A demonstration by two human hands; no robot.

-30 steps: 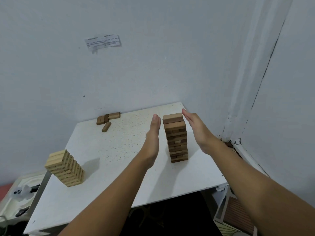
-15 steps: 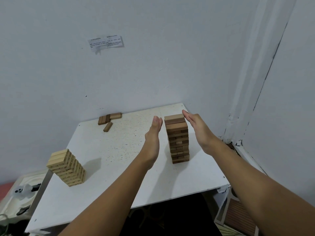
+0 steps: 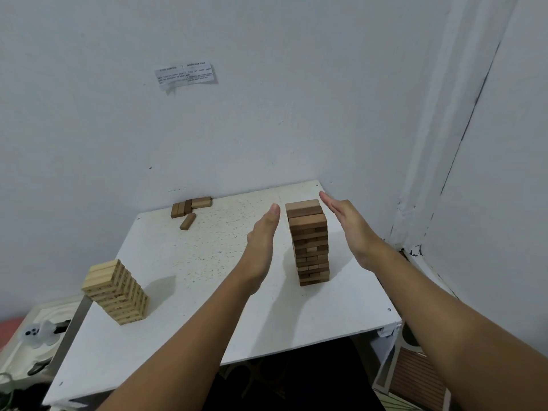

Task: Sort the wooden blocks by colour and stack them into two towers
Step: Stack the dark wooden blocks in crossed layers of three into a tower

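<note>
Change: both hands have drawn slightly back from the tower.
Dark tower [image 3: 310, 243]: upright between flat, straight-fingered left hand [image 3: 262, 235] and right hand [image 3: 351, 225], untouched.

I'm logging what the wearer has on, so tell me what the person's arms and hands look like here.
Both forearms are bare right down to the frame's lower edge, with no sleeves in view. The left hand and the right hand wear no gloves, and no rings, watch or wristbands are visible.
</note>
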